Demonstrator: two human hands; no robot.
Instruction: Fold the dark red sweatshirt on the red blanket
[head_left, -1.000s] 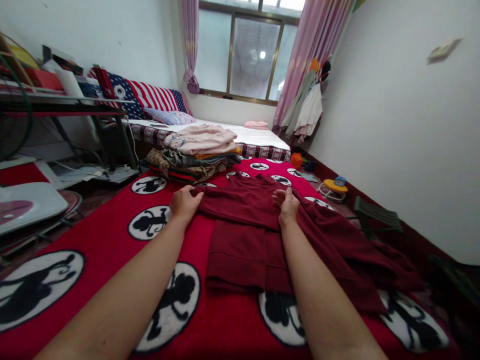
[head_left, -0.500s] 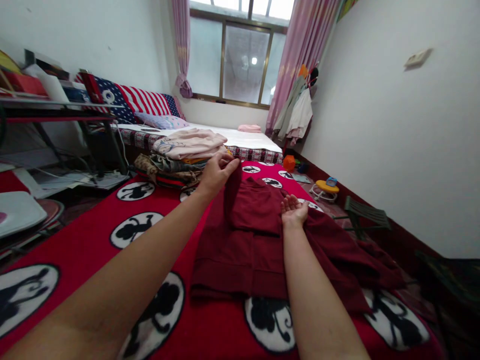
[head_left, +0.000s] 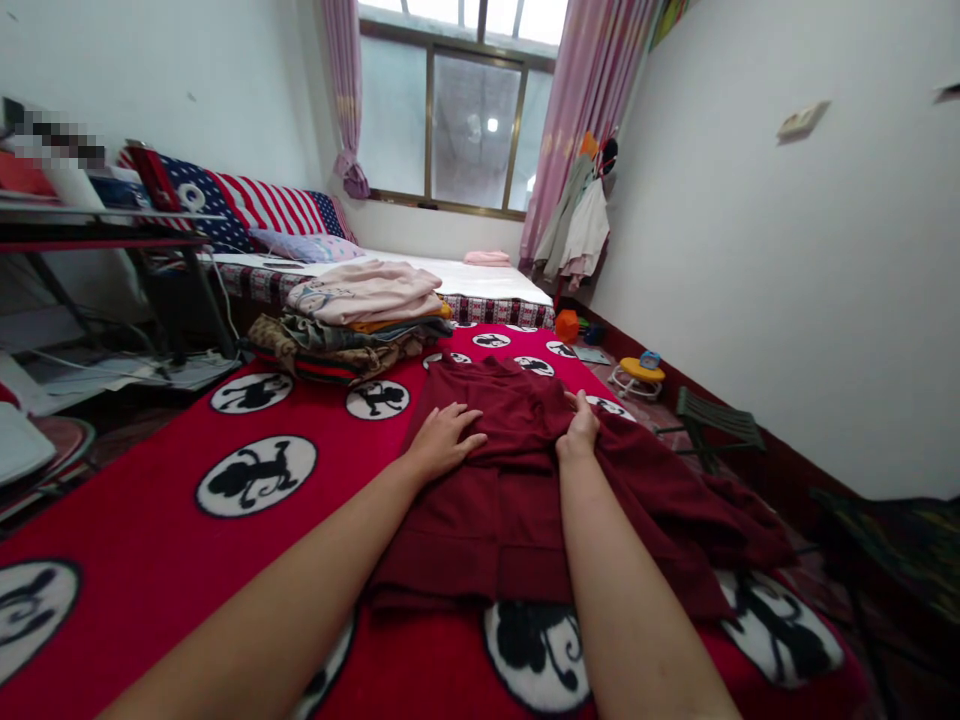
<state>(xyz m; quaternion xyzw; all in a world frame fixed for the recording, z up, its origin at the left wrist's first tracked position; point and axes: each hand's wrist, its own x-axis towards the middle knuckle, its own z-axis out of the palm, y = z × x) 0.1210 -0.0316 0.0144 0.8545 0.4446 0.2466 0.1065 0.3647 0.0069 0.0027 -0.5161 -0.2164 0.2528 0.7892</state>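
A dark red sweatshirt (head_left: 525, 510) with a ribbed hem lies partly folded on the red blanket (head_left: 300, 550); one sleeve stretches out to the right. My left hand (head_left: 446, 440) rests palm down on its left side, fingers spread and open. At the fold on the right stands my right hand (head_left: 578, 428), turned on its edge with the palm toward the cloth. Its fingers look extended against the raised fabric, though some are partly hidden. Beyond my left hand is a stack of folded clothes (head_left: 352, 340), topped by a pale pink garment (head_left: 367, 290).
A white-covered bed (head_left: 420, 262) stands under the window. On the left is a desk (head_left: 97, 240) with cables and papers below. Along the right wall are a yellow-topped stool (head_left: 639, 370), a folding stool (head_left: 716, 425) and hanging clothes (head_left: 581, 235).
My left hand has lowered from the lifted flap of the sweatshirt and let it go; the flap now lies flat under it. My right hand has turned from palm up onto its edge.
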